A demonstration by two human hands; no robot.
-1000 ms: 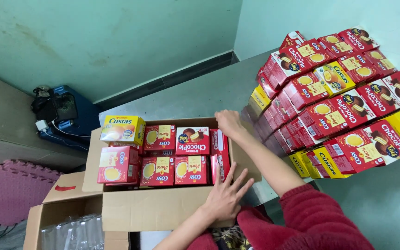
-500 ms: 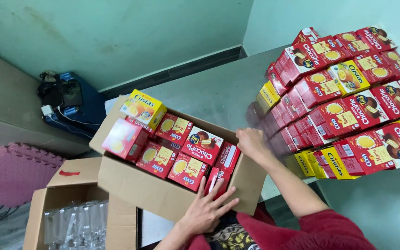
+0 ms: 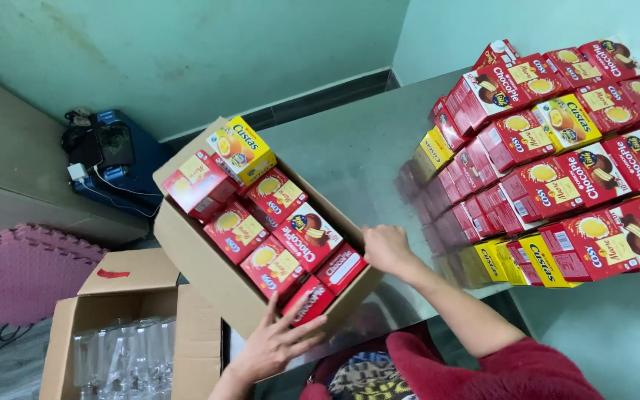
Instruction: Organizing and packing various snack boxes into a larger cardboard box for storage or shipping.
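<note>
Head view: open brown cardboard carton (image 3: 209,275), packed with red and yellow snack boxes (image 3: 290,237), sits skewed, overhanging the grey table's (image 3: 350,155) near edge. Left hand (image 3: 272,347), fingers spread, presses its near corner; right hand (image 3: 385,248) grips the right rim. Stacked red boxes (image 3: 557,163) crowd the table's right side; bare surface lies between.

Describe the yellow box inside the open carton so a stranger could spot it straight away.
Find the big brown cardboard carton tilted on the grey tabletop, packed with red snack boxes. At its far corner, nearest the green wall, the yellow rectangular snack box sticks up: the only yellow one in the carton.
</note>
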